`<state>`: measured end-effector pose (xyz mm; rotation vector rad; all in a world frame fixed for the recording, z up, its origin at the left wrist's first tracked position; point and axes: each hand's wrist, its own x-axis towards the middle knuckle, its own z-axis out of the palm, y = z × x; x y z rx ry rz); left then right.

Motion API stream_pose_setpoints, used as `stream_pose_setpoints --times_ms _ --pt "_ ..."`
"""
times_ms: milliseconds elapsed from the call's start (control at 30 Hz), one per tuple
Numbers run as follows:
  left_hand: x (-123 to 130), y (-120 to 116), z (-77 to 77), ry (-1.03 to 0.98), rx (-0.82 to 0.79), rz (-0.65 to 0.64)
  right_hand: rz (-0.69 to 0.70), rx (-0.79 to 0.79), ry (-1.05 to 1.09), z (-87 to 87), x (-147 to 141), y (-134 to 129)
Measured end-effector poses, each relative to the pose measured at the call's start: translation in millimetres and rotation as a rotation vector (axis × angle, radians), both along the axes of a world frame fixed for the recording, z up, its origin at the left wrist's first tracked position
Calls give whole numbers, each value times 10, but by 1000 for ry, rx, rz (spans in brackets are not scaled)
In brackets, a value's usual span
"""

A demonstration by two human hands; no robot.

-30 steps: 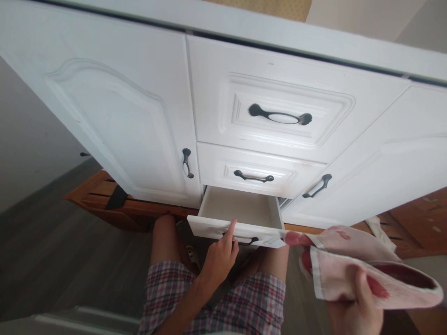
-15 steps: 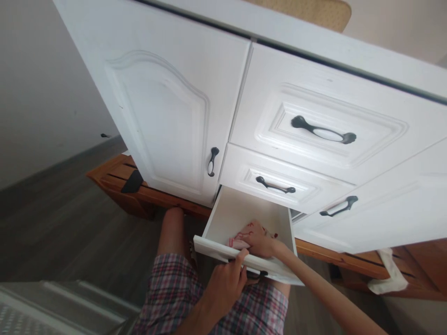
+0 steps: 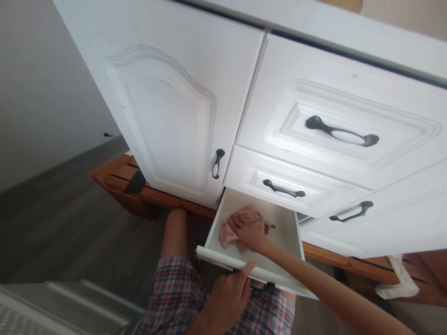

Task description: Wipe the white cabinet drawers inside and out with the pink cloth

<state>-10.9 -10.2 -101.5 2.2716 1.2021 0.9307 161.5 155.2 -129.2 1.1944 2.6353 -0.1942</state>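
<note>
A pulled-out white drawer (image 3: 209, 253) sits low in the cabinet. Inside it, my right hand (image 3: 249, 232) presses down on a pinkish cloth (image 3: 228, 235) with red print, its fingers curled over the crumpled fabric against the drawer floor. At the drawer front, my left hand (image 3: 230, 291) is closed around the dark drawer handle (image 3: 267, 286), with one digit resting on the top edge. Part of that handle is hidden by the hand. A small dark red bit (image 3: 273, 226) lies to the right of the cloth.
Closed drawers with dark handles (image 3: 284, 188) are above, beside a closed cabinet door (image 3: 167, 116). A wooden slatted bench (image 3: 118, 179) runs beneath the cabinet, with a white cloth item (image 3: 398, 281) on its right part. My knees are close under the drawer.
My right hand and the cloth have moved left and deeper into the drawer, away from its front panel. The cloth is spread wider. My left hand stays at the handle.
</note>
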Motion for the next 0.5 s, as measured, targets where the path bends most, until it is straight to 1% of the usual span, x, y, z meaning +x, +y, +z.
stream_pose_setpoints --times_ms 67,167,267,333,367,500 --pt "3 -5 -31 4 18 13 -79 66 -24 22 -37 240" --pt "11 -7 -88 -6 35 6 -198 181 12 72 -145 618" --pt "5 1 -126 -17 21 -27 -389 244 15 119 -317 903" --pt "-4 5 -129 -21 -4 -35 -497 245 0 140 -438 1011" --pt "-8 4 -127 -23 -15 -38 -527 238 -3 150 -487 1043" --pt "-28 -39 -152 -15 -34 -46 -496 168 12 237 -552 1080"
